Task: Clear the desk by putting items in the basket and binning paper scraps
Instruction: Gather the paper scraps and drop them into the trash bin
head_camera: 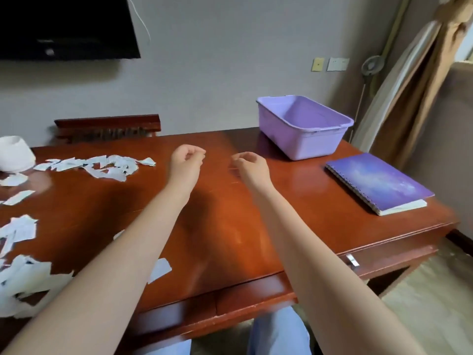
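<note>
Basket [304, 126] behind notebook [378, 183], desk [220, 226] right; paper scraps [97, 165] left.

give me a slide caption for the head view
Left hand and right hand hover empty above the desk; paper scraps lie left, purple basket and notebook right.

Television [64, 26] cut off top-left, paper scraps [25, 280] cropped at left edge, chair [107, 123] half-hidden behind desk [230, 213]
</note>
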The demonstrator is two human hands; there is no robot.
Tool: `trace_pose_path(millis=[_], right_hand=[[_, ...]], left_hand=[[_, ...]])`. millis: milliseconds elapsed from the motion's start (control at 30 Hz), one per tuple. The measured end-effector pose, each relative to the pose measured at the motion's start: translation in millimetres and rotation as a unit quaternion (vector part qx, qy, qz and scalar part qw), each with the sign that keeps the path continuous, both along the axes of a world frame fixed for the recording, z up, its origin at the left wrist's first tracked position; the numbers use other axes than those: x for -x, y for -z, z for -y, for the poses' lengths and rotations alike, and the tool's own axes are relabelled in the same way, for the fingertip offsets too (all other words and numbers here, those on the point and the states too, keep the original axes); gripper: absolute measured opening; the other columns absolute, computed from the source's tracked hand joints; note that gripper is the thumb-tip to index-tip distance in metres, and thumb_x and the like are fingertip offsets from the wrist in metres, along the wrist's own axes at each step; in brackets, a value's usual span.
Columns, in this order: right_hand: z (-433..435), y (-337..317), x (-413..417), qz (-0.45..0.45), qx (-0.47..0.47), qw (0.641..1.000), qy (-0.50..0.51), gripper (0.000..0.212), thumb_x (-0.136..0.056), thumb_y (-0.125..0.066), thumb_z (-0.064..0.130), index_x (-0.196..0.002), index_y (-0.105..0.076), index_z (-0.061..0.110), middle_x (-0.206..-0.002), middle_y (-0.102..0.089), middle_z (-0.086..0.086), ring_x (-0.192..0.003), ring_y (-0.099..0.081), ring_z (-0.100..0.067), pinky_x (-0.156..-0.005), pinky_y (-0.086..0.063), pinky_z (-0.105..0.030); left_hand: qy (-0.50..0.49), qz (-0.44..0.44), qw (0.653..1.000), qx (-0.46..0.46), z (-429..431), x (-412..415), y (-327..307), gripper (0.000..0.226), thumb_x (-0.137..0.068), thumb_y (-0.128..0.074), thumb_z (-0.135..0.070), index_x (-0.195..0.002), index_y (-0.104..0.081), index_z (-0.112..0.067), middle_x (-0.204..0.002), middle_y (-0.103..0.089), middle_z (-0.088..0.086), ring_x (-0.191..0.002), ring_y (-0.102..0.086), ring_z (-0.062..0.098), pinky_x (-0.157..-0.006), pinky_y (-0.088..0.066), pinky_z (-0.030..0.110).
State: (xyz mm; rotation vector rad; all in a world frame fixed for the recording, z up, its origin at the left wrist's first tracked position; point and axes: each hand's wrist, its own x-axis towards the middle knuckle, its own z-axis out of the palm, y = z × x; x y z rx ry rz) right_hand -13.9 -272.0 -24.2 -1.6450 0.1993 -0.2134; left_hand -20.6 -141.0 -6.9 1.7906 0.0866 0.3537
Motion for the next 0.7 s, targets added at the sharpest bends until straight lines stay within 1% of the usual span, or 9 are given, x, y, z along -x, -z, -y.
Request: trace_pose_path(millis=[67, 200, 267, 367, 433, 533, 567, 633, 700], right_hand=[[-22.8, 0.0, -19.2, -0.007, 0.039, 0.999, -0.029, 0.017, -0.086, -0.051, 0.014, -0.078, -0.064, 0.022, -0.08, -0.068, 0.001, -0.079, -0.065, -0.019, -0.076, -0.055, -0.034], [-62.2, -0.9, -51.7, -0.017, 0.112, 0.99, -0.086, 0.019, -0.089, -0.049, 0.012, -0.096, -0.066, 0.016, -0.085, -0.064, 0.002, -0.069, -0.057, -0.012, -0.055, -0.042, -0.016], [-80.1, -1.1, -62.4, -0.03, 0.13, 0.985, -0.108, 0.022, -0.088, -0.049, 0.012, -0.101, -0.067, 0.015, -0.089, -0.064, 0.001, -0.073, -0.055, -0.013, -0.056, -0.04, -0.017], [-105.9, -1.2, -70.4, -0.046, 0.16, 0.976, -0.142, 0.025, -0.089, -0.049, 0.014, -0.107, -0.067, 0.013, -0.101, -0.067, -0.003, -0.082, -0.056, -0.016, -0.068, -0.043, -0.023], [-122.8, -2.0, -72.2, -0.043, 0.184, 0.97, -0.154, 0.025, -0.09, -0.051, 0.016, -0.111, -0.065, 0.012, -0.109, -0.067, -0.004, -0.086, -0.056, -0.016, -0.071, -0.043, -0.024], [-148.7, -4.6, -70.3, -0.029, 0.198, 0.967, -0.159, 0.027, -0.091, -0.051, 0.017, -0.114, -0.063, 0.01, -0.113, -0.066, -0.006, -0.087, -0.057, -0.018, -0.076, -0.054, -0.033], [-157.4, -5.6, -67.9, -0.024, 0.203, 0.965, -0.161, 0.028, -0.091, -0.051, 0.017, -0.116, -0.062, 0.01, -0.113, -0.066, -0.007, -0.086, -0.057, -0.018, -0.075, -0.053, -0.032], [-173.5, -6.4, -61.8, -0.016, 0.227, 0.96, -0.163, 0.029, -0.091, -0.052, 0.016, -0.118, -0.061, 0.01, -0.113, -0.065, -0.007, -0.085, -0.055, -0.017, -0.069, -0.044, -0.026], [-186.2, -4.9, -56.9, -0.015, 0.242, 0.958, -0.156, 0.029, -0.091, -0.052, 0.016, -0.119, -0.06, 0.01, -0.115, -0.065, -0.007, -0.087, -0.057, -0.018, -0.069, -0.042, -0.025]], left_hand=[[-0.036, -0.024, 0.999, -0.021, -23.6, -14.8, 3.9, 0.014, -0.095, -0.047, -0.019, -0.1, -0.06, -0.021, -0.105, -0.062, -0.003, -0.1, -0.058, 0.013, -0.083, -0.047, 0.025], [-0.089, -0.068, 0.993, -0.037, -60.7, -40.8, 9.4, 0.012, -0.094, -0.049, -0.019, -0.1, -0.059, -0.022, -0.105, -0.061, -0.002, -0.103, -0.057, 0.016, -0.085, -0.048, 0.027], [-0.109, -0.084, 0.99, -0.04, -78.2, -47.9, 10.5, 0.014, -0.095, -0.048, -0.018, -0.104, -0.059, -0.019, -0.107, -0.06, -0.001, -0.103, -0.056, 0.016, -0.085, -0.046, 0.027], [-0.129, -0.1, 0.985, -0.056, -105.7, -52.2, 9.3, 0.021, -0.096, -0.047, -0.019, -0.112, -0.06, -0.014, -0.108, -0.058, 0.001, -0.102, -0.053, 0.016, -0.082, -0.044, 0.027], [-0.139, -0.103, 0.983, -0.067, -124.8, -51.1, 8.1, 0.022, -0.096, -0.046, -0.019, -0.113, -0.06, -0.014, -0.107, -0.057, 0.001, -0.1, -0.053, 0.017, -0.08, -0.044, 0.027], [-0.148, -0.104, 0.979, -0.093, -153.7, -47.6, 7.9, 0.024, -0.096, -0.046, -0.019, -0.114, -0.06, -0.011, -0.105, -0.059, 0.004, -0.09, -0.053, 0.014, -0.074, -0.041, 0.025], [-0.148, -0.104, 0.978, -0.106, -163.4, -45.4, 8.6, 0.026, -0.096, -0.046, -0.018, -0.116, -0.06, -0.011, -0.107, -0.059, 0.005, -0.088, -0.052, 0.012, -0.072, -0.041, 0.024], [-0.142, -0.101, 0.976, -0.128, -182.3, -39.9, 10.3, 0.027, -0.096, -0.045, -0.018, -0.118, -0.06, -0.01, -0.118, -0.06, 0.006, -0.1, -0.053, 0.015, -0.078, -0.041, 0.025], [-0.126, -0.098, 0.977, -0.143, -198.4, -33.6, 10.8, 0.027, -0.096, -0.046, -0.017, -0.119, -0.059, -0.011, -0.126, -0.058, 0.006, -0.114, -0.053, 0.02, -0.085, -0.041, 0.027]])
